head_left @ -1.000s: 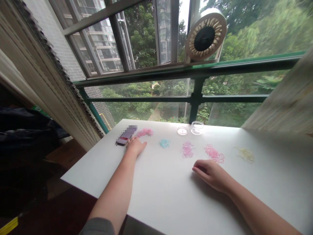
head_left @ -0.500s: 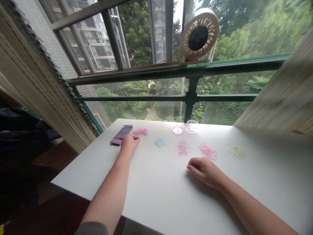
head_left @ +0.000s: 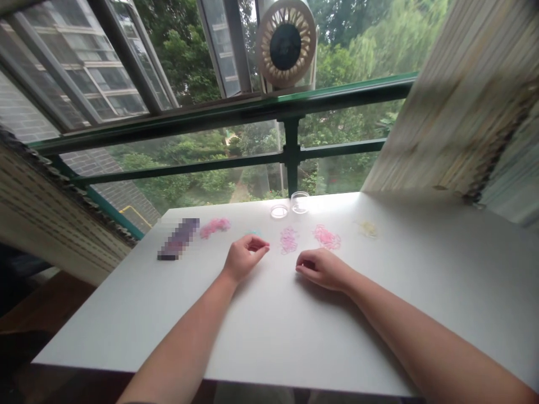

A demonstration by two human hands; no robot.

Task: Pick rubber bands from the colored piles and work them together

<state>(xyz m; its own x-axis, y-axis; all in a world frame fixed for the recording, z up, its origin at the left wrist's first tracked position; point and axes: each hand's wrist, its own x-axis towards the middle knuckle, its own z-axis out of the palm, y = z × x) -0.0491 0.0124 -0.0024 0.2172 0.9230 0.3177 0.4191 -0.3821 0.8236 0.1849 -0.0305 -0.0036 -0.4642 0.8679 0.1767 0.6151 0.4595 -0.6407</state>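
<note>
My left hand is in a pinch above the white table, thumb and fingertips together; anything between them is too small to make out. It partly hides a pile of turquoise rubber bands and points toward a pile of purple rubber bands. My right hand rests on the table with fingers curled and thumb against them; what they hold, if anything, is hidden. Just beyond it lies a pile of pink rubber bands. Yellow rubber bands lie farther right, and a pink clump of bands lies at left.
A phone, blurred out, lies at the table's left side. Two clear round containers, a shallow one and a taller one, stand at the back edge. Behind are a green railing, a round fan and curtains.
My left hand has moved right, from beside the phone and pink clump to in front of the turquoise pile. The right hand keeps its curled shape near the pink pile. The camera view has turned right.
</note>
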